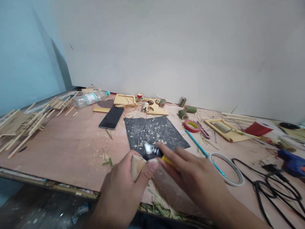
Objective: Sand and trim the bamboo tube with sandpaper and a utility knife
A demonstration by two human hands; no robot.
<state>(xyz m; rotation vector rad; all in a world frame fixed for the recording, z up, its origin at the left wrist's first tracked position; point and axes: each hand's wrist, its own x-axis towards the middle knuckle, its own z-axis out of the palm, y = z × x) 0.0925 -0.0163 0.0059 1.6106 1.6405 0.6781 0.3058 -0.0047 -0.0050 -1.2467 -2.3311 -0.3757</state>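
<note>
My left hand [124, 187] is closed around a short pale piece of bamboo [137, 165], thumb pressed on its end, near the table's front edge. My right hand [190, 175] grips a utility knife with a yellow and black handle [164, 158]; its blurred metal blade [150, 148] lies right by the bamboo's top. Both hands hover over the near edge of a black cutting mat [152, 132] strewn with shavings.
A phone [111, 117], a plastic bottle [89, 98], red tape [192, 126], a white tape ring [227, 168], a blue pencil [197, 144], a blue glue gun [292, 162] with black cable and stick frames [21, 125] lie on the plywood table [62, 143]. Shavings litter the front edge.
</note>
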